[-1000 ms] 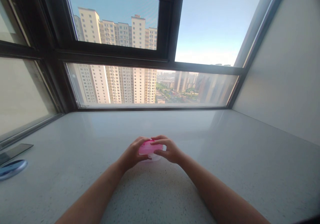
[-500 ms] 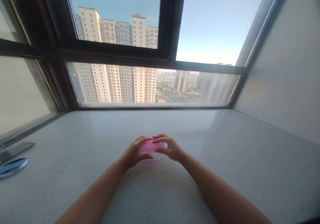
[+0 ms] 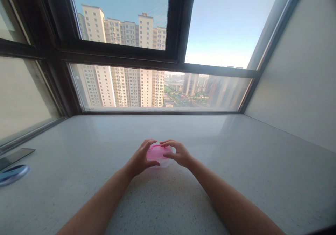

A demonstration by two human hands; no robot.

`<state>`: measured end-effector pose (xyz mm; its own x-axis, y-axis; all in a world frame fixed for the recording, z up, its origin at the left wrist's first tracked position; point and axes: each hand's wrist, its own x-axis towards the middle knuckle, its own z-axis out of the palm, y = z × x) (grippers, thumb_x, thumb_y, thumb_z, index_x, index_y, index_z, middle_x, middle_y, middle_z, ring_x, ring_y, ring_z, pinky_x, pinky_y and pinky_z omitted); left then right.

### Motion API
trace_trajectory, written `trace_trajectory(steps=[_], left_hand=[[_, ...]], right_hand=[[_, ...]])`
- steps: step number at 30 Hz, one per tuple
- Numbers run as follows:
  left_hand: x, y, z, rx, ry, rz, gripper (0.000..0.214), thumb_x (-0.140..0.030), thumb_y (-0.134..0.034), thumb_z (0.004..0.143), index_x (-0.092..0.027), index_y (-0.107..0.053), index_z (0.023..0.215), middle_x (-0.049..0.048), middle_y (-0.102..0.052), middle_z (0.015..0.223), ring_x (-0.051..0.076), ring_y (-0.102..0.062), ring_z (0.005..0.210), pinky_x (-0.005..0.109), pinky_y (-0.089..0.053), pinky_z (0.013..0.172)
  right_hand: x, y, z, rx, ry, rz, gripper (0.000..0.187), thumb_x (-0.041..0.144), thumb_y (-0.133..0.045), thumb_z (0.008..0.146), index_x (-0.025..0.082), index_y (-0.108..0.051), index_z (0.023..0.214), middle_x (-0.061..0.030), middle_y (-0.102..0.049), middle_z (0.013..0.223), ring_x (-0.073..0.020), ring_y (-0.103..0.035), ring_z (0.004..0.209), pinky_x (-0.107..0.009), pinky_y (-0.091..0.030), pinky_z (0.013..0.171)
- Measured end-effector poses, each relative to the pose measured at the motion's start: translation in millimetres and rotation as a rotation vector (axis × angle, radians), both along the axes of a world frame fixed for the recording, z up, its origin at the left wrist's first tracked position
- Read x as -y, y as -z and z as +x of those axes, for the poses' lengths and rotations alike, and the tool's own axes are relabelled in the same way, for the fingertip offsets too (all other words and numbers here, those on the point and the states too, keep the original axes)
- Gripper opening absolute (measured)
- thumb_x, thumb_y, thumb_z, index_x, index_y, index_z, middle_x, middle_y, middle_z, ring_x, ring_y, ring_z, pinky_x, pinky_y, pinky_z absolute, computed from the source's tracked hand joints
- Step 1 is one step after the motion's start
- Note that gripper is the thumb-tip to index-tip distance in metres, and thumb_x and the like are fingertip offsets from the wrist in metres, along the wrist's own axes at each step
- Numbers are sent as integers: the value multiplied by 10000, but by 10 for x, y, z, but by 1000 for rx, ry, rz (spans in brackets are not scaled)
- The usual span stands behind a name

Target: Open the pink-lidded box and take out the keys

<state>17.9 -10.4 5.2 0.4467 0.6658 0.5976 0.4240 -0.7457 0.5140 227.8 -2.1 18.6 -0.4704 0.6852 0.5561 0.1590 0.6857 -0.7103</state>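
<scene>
A small clear container with a pink lid [image 3: 156,154] rests on the pale speckled stone sill [image 3: 168,200]. My left hand [image 3: 139,159] curls around its left side, thumb along the near edge. My right hand [image 3: 178,153] grips the right side, fingers bent over the lid's top. Both hands press on the container from opposite sides, and its lower part is mostly hidden behind them.
A dark flat phone-like slab [image 3: 13,157] and a round bluish disc [image 3: 12,175] lie at the far left of the sill. A dark-framed window [image 3: 181,25] rises behind, and a plain wall [image 3: 301,88] closes the right side.
The hands and container sit slightly higher in view than a second ago. The grip on the container looks the same.
</scene>
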Motion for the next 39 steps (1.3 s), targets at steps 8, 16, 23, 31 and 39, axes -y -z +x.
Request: trace_trajectory(steps=[8,16,23,31,39], left_hand=[[-19,51,-13,-3,-38,-16,839,-469,-712,580,-219,-319,1279,137,-391,1269,285,-389,1162,461,-348,964],[2,24,0,0,-38,-38,893,-480,-708,578,-224,-276,1316,137,-373,1297,292,-362,1196,465,-318,990],[3,20,-8,-1,-37,-52,933,-474,-714,573,-231,-238,1338,141,-352,1311,293,-349,1203,471,-309,994],[-1,36,5,19,-32,-70,991,-468,-725,562,-248,-189,1365,137,-346,1298,286,-358,1190,453,-329,982],[20,11,12,27,-47,-99,1051,-469,-726,560,-260,-118,1392,135,-326,1315,299,-358,1185,452,-332,973]], right_hand=[[-12,-8,1,-36,37,-78,315,364,-645,716,184,-652,974,-88,-640,1040,-228,-578,964,-390,-427,853],[-61,36,4,-114,17,-194,325,368,-629,727,166,-656,980,-99,-640,1052,-236,-585,968,-380,-444,840],[-124,70,-11,-155,41,-255,337,399,-588,754,154,-662,973,-101,-657,1003,-224,-597,911,-349,-459,781],[-195,103,-37,-143,85,-215,404,461,-470,818,125,-658,939,-69,-670,818,-160,-591,711,-265,-449,636],[-218,172,-73,-128,235,-124,448,505,-381,844,137,-633,888,-52,-638,717,-164,-601,670,-246,-433,581]])
